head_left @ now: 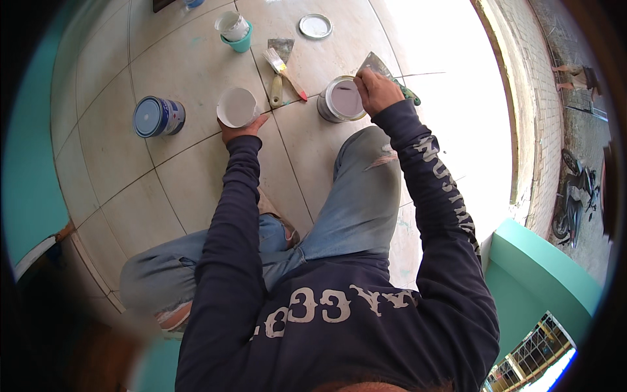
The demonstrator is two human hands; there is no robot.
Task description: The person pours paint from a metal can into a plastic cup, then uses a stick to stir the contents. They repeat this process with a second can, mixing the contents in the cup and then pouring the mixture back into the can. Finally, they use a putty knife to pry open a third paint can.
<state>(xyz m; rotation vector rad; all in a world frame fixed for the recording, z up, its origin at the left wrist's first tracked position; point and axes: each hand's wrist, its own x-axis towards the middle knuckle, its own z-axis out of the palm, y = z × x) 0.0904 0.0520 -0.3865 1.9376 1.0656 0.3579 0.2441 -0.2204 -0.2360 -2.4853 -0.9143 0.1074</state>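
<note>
The left hand (234,132) curls firmly round a white cup (225,108), thumb along its side. The right hand's (379,93) fingers bend closed at the open paint tin's (328,112) rim; whether they grip that or the putty knife (374,62), I cannot tell. Best keep tin upright, cup close and level. Beyond lie 1 paintbrush (283,70) and 1 round lid (315,27).

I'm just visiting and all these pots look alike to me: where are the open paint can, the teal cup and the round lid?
Open paint can (323,108): head view, outer wall.
Teal cup (240,44): head view, side wall.
Round lid (315,27): head view, flat middle.
</note>
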